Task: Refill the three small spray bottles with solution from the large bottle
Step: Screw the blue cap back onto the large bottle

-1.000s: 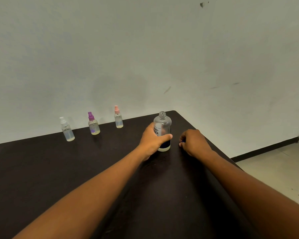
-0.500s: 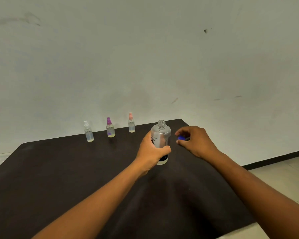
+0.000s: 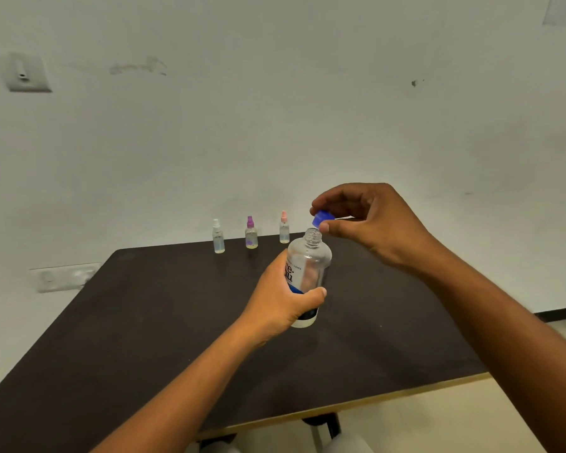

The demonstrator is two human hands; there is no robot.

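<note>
Three small spray bottles stand in a row along the far edge of the dark matte worktop (image 3: 144, 322), close to the pale wall. From the left: the white-capped spray bottle (image 3: 218, 238), clear plastic with colourless liquid inside; the purple-capped spray bottle (image 3: 251, 234), holding a faintly yellowish liquid low in its body; and the pink-capped spray bottle (image 3: 284, 229), clear as well. All three are upright, apart from one another, slim cylinders with narrow pump heads.

Nearer the camera, the left hand (image 3: 280, 299) is wrapped around the lower body of the large bottle (image 3: 307, 273), thumb across its front over a blue band. The one large bottle is clear, round-shouldered plastic with a threaded open neck and a white label with dark lettering (only partly readable); it is tilted slightly and seems held just above the worktop, though contact at its base cannot be made out.

Just above and to the right of the neck, the right hand (image 3: 373, 220) pinches a single blue cap (image 3: 322, 219) between thumb and fingertips, the cap clear of the threads.
</note>
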